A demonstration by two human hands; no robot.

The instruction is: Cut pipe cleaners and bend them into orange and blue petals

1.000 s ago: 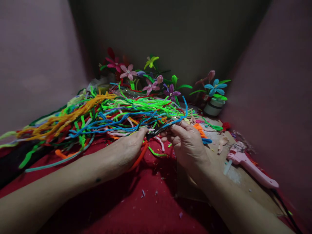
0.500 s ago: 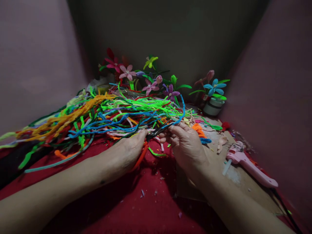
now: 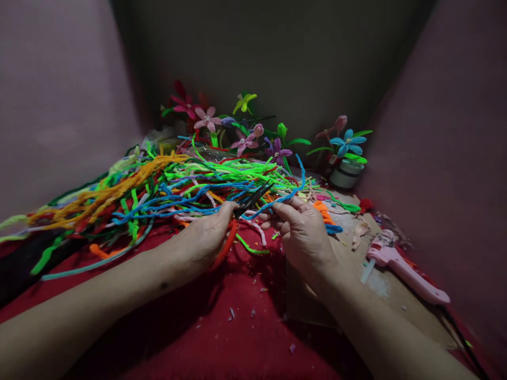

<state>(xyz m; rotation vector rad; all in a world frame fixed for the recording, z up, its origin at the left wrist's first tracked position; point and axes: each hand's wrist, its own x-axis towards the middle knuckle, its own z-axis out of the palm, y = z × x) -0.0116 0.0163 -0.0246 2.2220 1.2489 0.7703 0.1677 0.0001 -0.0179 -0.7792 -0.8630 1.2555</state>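
Observation:
My left hand [image 3: 206, 237] is closed round the handle end of a dark scissor-like tool [image 3: 253, 197], whose tip points up and right into a big pile of coloured pipe cleaners [image 3: 158, 190]. A red-orange strand [image 3: 225, 248] curves out from under this hand. My right hand [image 3: 303, 235] pinches a blue pipe cleaner [image 3: 291, 194] between thumb and fingers. The strand runs left toward the tool and curls upward at its far end. The two hands are close together, just in front of the pile on a red cloth [image 3: 237, 327].
Finished pipe-cleaner flowers [image 3: 245, 140] stand behind the pile against the wall. A small pot with a blue flower [image 3: 348, 145] sits at the right. A pink glue gun [image 3: 400, 269] lies on a brown board [image 3: 392, 295] at the right, with scraps around.
The dark tool's tip has swung up and away into the pile. The blue pipe cleaner in my right hand has lifted a little, and both hands have shifted slightly forward.

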